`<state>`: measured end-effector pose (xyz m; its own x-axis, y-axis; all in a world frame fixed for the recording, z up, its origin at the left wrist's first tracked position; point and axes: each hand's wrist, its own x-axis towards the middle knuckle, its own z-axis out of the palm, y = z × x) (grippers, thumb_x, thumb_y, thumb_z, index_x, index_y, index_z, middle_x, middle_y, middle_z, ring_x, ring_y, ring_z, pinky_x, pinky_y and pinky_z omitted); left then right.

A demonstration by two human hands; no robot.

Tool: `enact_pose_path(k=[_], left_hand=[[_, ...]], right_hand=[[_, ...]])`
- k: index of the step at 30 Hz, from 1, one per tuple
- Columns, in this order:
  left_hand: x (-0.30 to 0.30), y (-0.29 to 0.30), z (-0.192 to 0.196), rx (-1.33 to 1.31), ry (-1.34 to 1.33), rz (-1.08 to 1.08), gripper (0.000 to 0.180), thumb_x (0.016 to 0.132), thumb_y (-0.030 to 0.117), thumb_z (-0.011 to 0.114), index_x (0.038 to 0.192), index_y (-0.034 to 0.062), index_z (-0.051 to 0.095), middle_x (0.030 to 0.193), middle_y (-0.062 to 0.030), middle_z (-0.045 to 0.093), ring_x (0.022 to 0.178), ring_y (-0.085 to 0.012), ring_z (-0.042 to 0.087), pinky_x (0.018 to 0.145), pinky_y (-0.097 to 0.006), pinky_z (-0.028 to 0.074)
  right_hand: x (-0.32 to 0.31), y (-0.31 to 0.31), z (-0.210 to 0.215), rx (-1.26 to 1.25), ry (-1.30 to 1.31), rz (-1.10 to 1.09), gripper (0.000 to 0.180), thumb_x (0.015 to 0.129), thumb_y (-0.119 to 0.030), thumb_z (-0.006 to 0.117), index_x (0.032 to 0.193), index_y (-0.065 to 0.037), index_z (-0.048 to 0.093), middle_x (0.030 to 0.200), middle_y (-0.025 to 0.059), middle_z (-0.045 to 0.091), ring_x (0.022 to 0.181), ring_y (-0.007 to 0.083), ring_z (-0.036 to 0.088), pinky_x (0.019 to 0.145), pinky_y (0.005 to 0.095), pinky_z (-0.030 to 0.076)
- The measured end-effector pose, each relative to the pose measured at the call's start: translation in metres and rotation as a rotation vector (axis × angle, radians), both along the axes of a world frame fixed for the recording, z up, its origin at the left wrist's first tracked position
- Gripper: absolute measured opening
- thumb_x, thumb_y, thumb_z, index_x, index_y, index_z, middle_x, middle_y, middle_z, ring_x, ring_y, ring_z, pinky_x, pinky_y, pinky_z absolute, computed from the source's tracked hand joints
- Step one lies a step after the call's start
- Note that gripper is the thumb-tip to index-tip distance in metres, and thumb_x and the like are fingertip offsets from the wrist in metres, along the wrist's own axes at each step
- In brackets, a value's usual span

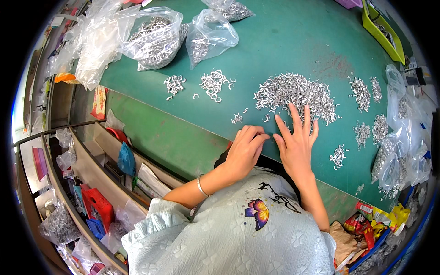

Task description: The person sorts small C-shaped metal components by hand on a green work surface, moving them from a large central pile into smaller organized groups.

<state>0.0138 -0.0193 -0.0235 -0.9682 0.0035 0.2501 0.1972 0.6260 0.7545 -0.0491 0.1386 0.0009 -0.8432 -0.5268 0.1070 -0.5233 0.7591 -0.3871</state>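
A big heap of small silvery curved metal pieces point(298, 94) lies on the green tabletop point(275, 41). My right hand point(297, 142) rests at its near edge, open, with its fingers spread and the fingertips among the nearest pieces. Beside it, at the table's front edge, my left hand point(246, 149) is closed, thumb and fingers drawn together; whatever they pinch, if anything, is hidden. A few loose pieces point(237, 118) lie just beyond the left hand. Farther left sit two small piles, a larger one point(215, 85) and a smaller one point(174, 86).
Clear plastic bags of metal pieces point(158, 43) stand at the back left. Several small piles point(360, 94) and more bags point(403, 133) line the right side. A lime-green bin point(384, 34) sits at the far right corner. Shelving with a red basket point(98, 206) is at lower left.
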Motion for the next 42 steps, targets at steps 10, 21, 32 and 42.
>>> enact_pose_path(k=[10, 21, 32, 42], left_hand=[[0.0, 0.004, 0.01, -0.061, -0.047, 0.135, 0.033, 0.076, 0.002, 0.075, 0.107, 0.0047, 0.064, 0.102, -0.0094, 0.056, 0.095, -0.0277, 0.053, 0.081, -0.037, 0.041], [0.007, -0.004, 0.003, -0.104, -0.056, 0.169, 0.029, 0.074, 0.007, 0.078, 0.1, 0.0058, 0.066, 0.099, -0.0074, 0.056, 0.091, -0.0261, 0.053, 0.078, -0.036, 0.04], [0.0, -0.013, -0.008, -0.133, 0.051, 0.198, 0.018, 0.072, 0.006, 0.079, 0.087, 0.0066, 0.068, 0.091, -0.0085, 0.061, 0.089, -0.0276, 0.058, 0.078, -0.039, 0.041], [-0.002, -0.011, -0.008, -0.146, 0.056, 0.144, 0.015, 0.075, 0.0, 0.076, 0.087, 0.0033, 0.067, 0.087, -0.009, 0.058, 0.085, -0.0274, 0.056, 0.079, -0.037, 0.041]], right_hand=[[0.0, 0.007, -0.016, -0.191, 0.039, -0.029, 0.026, 0.08, -0.015, 0.074, 0.106, -0.014, 0.072, 0.14, 0.0084, 0.051, 0.14, 0.0377, 0.033, 0.11, 0.0612, 0.017], [0.001, 0.003, -0.016, -0.231, 0.105, 0.01, 0.013, 0.075, -0.013, 0.077, 0.087, -0.014, 0.073, 0.132, 0.0047, 0.058, 0.136, 0.0341, 0.039, 0.109, 0.0599, 0.019], [0.015, 0.061, 0.023, -0.439, 0.15, -0.145, 0.015, 0.075, -0.004, 0.077, 0.088, -0.006, 0.07, 0.096, 0.0032, 0.068, 0.099, 0.0222, 0.064, 0.102, 0.0455, 0.035], [0.062, 0.265, 0.015, -0.323, 0.706, -1.137, 0.006, 0.084, -0.001, 0.07, 0.089, -0.001, 0.068, 0.09, 0.0097, 0.07, 0.087, 0.0232, 0.064, 0.086, 0.0351, 0.047]])
